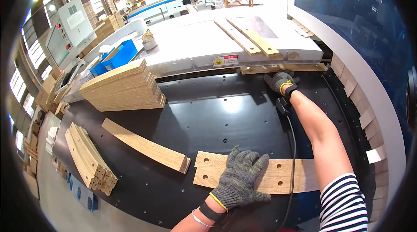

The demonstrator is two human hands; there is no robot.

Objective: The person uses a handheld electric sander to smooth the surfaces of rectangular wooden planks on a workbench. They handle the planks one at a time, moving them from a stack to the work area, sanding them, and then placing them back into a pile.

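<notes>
My left grip (pixel 241 177) lies palm down on the boards (pixel 276 175), fingers spread and clasping nothing. The boards sit edge to edge directly beneath it, on the near side of the black worktop (pixel 204 123), and run out to both its left and right; holes show on either side. A cable (pixel 293 145) crosses them right of that grip.

My right grip (pixel 281 82) is at the far side, just by the near edge of a strip (pixel 252 70) that lies along the white bed (pixel 186 43). Its fingers are bent, but the glove hides their undersides, so I can't tell whether they are grasping the strip.

Left of my left grip, nearest first, are a curved plank (pixel 145 145) and a bundle (pixel 90 158); farther off to the left stands a tall stack (pixel 121 87). Two slats (pixel 256 41) rest on the white bed, beyond my right grip.
</notes>
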